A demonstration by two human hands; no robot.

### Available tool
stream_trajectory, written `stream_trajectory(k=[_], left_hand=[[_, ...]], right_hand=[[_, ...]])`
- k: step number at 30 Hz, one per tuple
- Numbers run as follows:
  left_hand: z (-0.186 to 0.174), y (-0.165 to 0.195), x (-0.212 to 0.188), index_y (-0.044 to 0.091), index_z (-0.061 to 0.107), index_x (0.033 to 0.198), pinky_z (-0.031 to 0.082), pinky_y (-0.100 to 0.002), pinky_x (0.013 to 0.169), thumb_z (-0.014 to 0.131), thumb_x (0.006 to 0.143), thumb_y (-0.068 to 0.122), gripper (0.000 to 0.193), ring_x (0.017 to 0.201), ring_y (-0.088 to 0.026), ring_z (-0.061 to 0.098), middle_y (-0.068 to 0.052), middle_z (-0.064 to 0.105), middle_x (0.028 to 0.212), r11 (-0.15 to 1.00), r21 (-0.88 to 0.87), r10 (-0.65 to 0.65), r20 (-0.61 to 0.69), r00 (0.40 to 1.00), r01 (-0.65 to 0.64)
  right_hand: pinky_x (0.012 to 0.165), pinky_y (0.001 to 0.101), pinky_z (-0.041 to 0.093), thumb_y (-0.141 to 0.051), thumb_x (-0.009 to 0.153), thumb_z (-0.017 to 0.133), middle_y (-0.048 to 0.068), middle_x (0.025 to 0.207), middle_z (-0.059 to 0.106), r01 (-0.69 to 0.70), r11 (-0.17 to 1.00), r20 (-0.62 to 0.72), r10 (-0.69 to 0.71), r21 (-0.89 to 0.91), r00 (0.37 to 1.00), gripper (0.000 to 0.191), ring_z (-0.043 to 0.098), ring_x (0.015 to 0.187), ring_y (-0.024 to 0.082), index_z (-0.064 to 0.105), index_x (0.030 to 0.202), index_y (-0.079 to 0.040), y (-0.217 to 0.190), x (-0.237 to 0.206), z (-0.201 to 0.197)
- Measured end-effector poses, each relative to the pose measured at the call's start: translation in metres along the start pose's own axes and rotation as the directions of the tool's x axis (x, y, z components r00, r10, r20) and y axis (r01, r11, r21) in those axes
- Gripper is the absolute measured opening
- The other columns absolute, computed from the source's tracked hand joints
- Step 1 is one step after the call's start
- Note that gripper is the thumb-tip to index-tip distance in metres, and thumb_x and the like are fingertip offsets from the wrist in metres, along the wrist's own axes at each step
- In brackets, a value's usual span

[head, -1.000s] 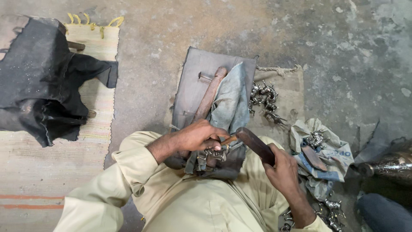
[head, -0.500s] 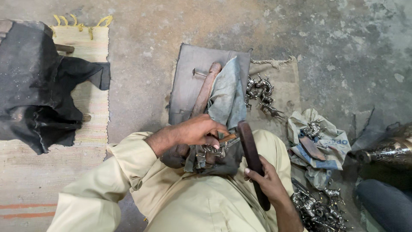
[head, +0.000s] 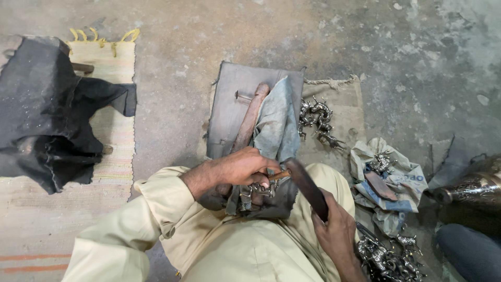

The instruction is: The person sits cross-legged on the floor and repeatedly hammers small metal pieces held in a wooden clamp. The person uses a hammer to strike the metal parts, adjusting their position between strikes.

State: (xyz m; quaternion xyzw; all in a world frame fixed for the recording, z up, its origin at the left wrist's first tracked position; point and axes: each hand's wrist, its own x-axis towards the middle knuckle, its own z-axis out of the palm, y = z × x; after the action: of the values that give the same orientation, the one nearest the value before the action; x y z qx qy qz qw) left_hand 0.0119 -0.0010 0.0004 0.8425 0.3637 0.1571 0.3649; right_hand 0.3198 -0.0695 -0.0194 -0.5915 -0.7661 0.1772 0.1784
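Right now the left hand [head: 242, 168] sits just below centre frame, fingers curled down and clamping a small shiny metal figurine [head: 259, 189] against the grey work board [head: 229, 112] on the lap. The figurine is mostly hidden under the fingers; only bits of it show below the knuckles.

Right hand [head: 336, 232], lower right of centre, is wrapped shut around the handle end of a dark flat file [head: 307, 188]. File angles up-left, its tip meeting the figurine right beside the left fingertips. Can't tell whether a short wooden stub at the tip is part of the file or a separate peg.

A worn wooden block [head: 249, 121] lies lengthwise on the board, with a grey-blue rag [head: 279, 122] draped along its right side.

Around it: loose cast figurines [head: 315, 117] on burlap right of the board, more on crumpled paper [head: 389, 180] at right, another pile [head: 389, 256] at the bottom right. Black cloth [head: 47, 117] on a striped mat [head: 112, 141] at the upper left.

Risks, my read:
- File edge runs very close to the left fingertips; a slip off the small casting likely skins a finger.
- Figurine is held by finger pressure only, so a hard stroke could twist it loose or bend thin legs.
- Board rests on the lap; if it shifts, the stroke goes off line.
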Motion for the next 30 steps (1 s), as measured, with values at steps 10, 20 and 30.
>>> stream_trajectory(k=[10, 20, 30], left_hand=[[0.001, -0.004, -0.001, 0.010, 0.066, 0.123, 0.049, -0.049, 0.066, 0.079, 0.084, 0.025, 0.044, 0.075, -0.036, 0.070, -0.011, 0.072, 0.072, 0.997, -0.024, 0.074, -0.021, 0.997, -0.075], [0.006, -0.011, 0.000, 0.010, 0.066, 0.125, 0.052, -0.047, 0.068, 0.079, 0.085, 0.025, 0.045, 0.077, -0.034, 0.072, -0.010, 0.074, 0.076, 0.995, -0.048, 0.085, -0.035, 0.996, -0.087], [0.004, -0.005, 0.001, 0.011, 0.066, 0.127, 0.051, -0.046, 0.071, 0.080, 0.084, 0.023, 0.046, 0.078, -0.033, 0.073, -0.011, 0.077, 0.081, 0.997, -0.055, 0.062, 0.005, 0.998, -0.062]], right_hand=[[0.071, 0.0385, 0.055, -0.013, 0.088, 0.074, 0.018, 0.094, 0.072, -0.127, 0.919, -0.036, 0.152, 0.372, 0.988, 0.048, 0.069, 0.080, 0.030, 0.059, 0.133, -0.007, 0.009, -0.008, 0.005], [0.062, 0.0465, 0.054, -0.019, 0.086, 0.077, 0.020, 0.082, 0.074, -0.339, 0.933, 0.045, 0.336, 0.119, 0.941, 0.053, 0.069, 0.066, 0.033, 0.059, 0.136, -0.012, 0.000, -0.008, -0.005], [0.059, 0.0394, 0.058, -0.021, 0.087, 0.075, 0.013, 0.086, 0.075, -0.224, 0.944, 0.007, 0.229, 0.241, 0.973, 0.049, 0.074, 0.067, 0.025, 0.056, 0.131, -0.010, 0.011, -0.005, -0.007]])
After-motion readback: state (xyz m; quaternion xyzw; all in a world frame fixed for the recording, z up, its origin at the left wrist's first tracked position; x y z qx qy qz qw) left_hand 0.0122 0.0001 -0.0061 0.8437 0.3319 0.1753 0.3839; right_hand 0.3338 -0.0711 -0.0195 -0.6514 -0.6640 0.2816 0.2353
